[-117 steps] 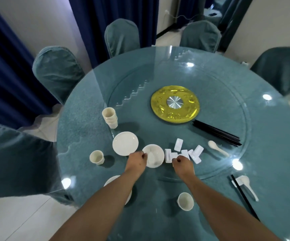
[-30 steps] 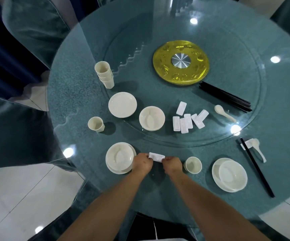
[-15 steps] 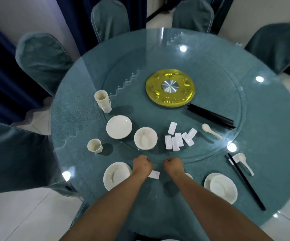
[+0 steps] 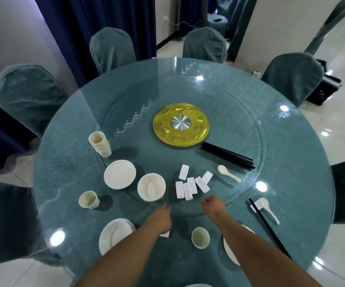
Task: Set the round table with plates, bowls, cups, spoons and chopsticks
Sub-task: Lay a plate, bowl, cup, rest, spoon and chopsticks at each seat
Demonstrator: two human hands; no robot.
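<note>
1. We are reaching both arms over the near edge of the round table [image 4: 64,162]. Our left hand [image 4: 160,219] is hovering with its fingers loosely curled and grasping nothing that we can see, and our right hand [image 4: 214,205] is likewise loosely curled and empty.
2. We are seeing the supplies on the glass turntable [image 4: 239,121]: a stack of cups [image 4: 100,144], a plate [image 4: 119,174], a bowl [image 4: 151,187], a cluster of white rests [image 4: 191,184], a loose spoon [image 4: 228,172] and a bundle of black chopsticks [image 4: 227,155].
3. We are judging the rests as small, hard and glazed, so they are likely sliding easily on glass. We are advising a pinch across the short sides, 1 at a time.
4. We are treating the bowl and plate as fragile ceramic with some weight. We are suggesting a thumb over the rim with fingers under the base, lifting rather than dragging.
5. We are expecting the chopsticks to be light, stiff and prone to rolling. We are suggesting a pinch of 2 together near the middle.
6. We are noting the near place: a plate with bowl [image 4: 115,235], a cup [image 4: 200,237] and a rest [image 4: 165,234] half hidden under our left wrist. It is lacking spoon and chopsticks as far as we can see.
</note>
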